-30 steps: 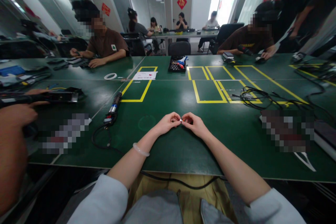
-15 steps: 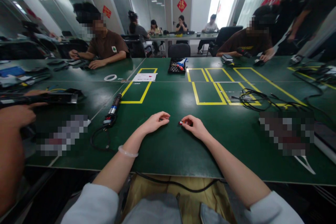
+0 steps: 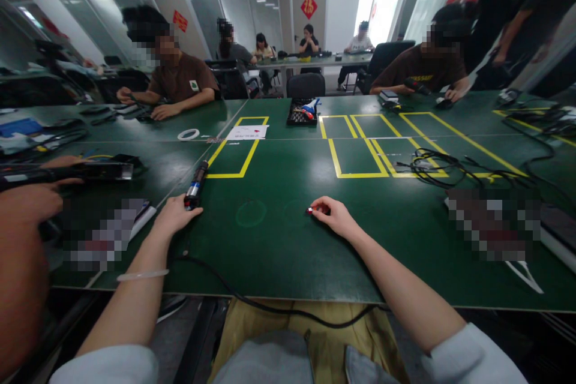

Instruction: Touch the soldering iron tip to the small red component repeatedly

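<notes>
My left hand (image 3: 173, 216) is at the near end of a corded cylindrical tool (image 3: 197, 183), black with a silver and blue band, which looks like an electric screwdriver. The thumb is stretched out to the right, the other fingers are partly hidden, and the tool's end shows between them; whether they touch it I cannot tell. A pinch of my right hand (image 3: 330, 214) holds a small red and white piece (image 3: 309, 210) just above or on the green table (image 3: 270, 258). The piece is too small to name. A black cable (image 3: 216, 276) runs from near the left hand along the table edge.
Yellow tape outlines (image 3: 360, 176) mark the table. A black tray (image 3: 302, 122) of small parts stands at the back, near a white paper (image 3: 249, 132). Coiled cables (image 3: 425, 168) lie at right. A co-worker's arm (image 3: 22, 210) reaches in at left; other people sit across.
My left hand has moved left, from close to the right hand to the near end of the cylindrical tool. The right hand has stayed in place with the small piece.
</notes>
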